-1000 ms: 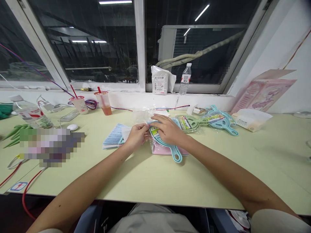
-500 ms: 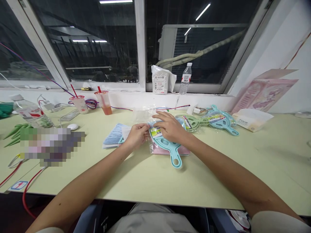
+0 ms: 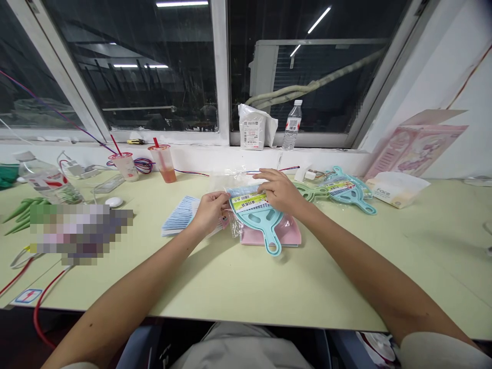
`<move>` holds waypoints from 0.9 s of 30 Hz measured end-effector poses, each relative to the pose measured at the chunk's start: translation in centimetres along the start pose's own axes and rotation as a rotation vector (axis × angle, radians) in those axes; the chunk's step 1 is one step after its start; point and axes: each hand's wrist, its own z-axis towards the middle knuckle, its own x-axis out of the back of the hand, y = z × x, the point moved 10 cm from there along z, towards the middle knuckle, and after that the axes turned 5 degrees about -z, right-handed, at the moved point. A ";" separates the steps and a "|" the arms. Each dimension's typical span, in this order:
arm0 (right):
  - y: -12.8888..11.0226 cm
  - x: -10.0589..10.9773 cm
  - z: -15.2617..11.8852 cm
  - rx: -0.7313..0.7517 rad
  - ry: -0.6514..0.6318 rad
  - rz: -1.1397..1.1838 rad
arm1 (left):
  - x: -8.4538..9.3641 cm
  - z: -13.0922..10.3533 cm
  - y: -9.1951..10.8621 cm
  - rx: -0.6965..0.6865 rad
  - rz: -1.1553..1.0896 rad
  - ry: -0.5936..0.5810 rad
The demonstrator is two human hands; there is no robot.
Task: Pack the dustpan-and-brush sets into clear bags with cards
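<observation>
Where the dark window (image 3: 319,72) ends, a white sill (image 3: 196,154) runs behind the pale green bench (image 3: 230,287). Near the bench's right rear, a pink box (image 3: 418,146) leans by the wall, behind a tissue pack (image 3: 397,188). In front of me, the turquoise dustpan (image 3: 263,221) is tilted, handle towards me, partly over a flat pink item (image 3: 290,233). My left hand (image 3: 209,210) has its fingers closed at the dustpan's left edge; my right hand (image 3: 282,192) touches its upper right, fingers partly spread, grip indeterminable. Blue bristles (image 3: 178,218) lie left of my left hand. A water bottle (image 3: 292,125) stands upright on the sill.
</observation>
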 end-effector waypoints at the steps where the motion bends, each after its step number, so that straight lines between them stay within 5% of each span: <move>1: 0.5 0.1 0.0 -0.010 0.007 0.015 | 0.1 0.1 0.1 -0.009 0.003 -0.002; 11: 7.4 1.3 -1.0 -0.280 0.101 0.212 | 1.9 1.2 0.7 -0.046 0.036 0.060; 16: 8.8 1.4 -1.4 -0.478 0.136 0.277 | 2.4 1.3 0.8 -0.062 0.008 0.105; 18: 8.5 2.0 -1.7 -0.591 0.120 0.201 | 2.7 1.3 1.0 -0.091 -0.034 0.138; 20: 7.4 1.5 -1.9 -0.684 -0.042 0.142 | 2.9 1.1 1.4 -0.135 -0.092 0.167; 23: 4.1 0.4 -2.1 -0.671 -0.355 0.016 | 2.9 0.9 1.7 -0.182 -0.174 0.177; 27: 1.0 1.0 -2.1 -0.624 -0.452 -0.190 | 3.2 0.7 1.3 -0.190 -0.256 0.209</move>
